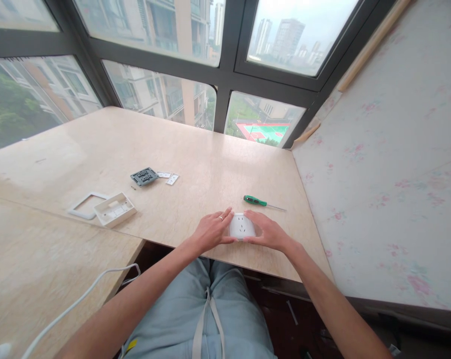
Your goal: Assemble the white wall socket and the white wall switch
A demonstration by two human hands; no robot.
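Observation:
A white wall socket (242,227) with slots in its face sits on the wooden table near its front edge. My left hand (215,229), a ring on one finger, grips the socket's left side between thumb and fingers. On the opposite side my right hand (266,230) holds it the same way. Just beyond the right hand lies a screwdriver (255,200) with a green handle, its shaft pointing right. The socket's underside is hidden.
To the left lie a white mounting box (115,210), a white frame (86,205), a dark grey socket back (144,176), small white plates (172,179) and a screw (133,188). A white cable (79,299) crosses the lower left. Windows border the back, a papered wall the right.

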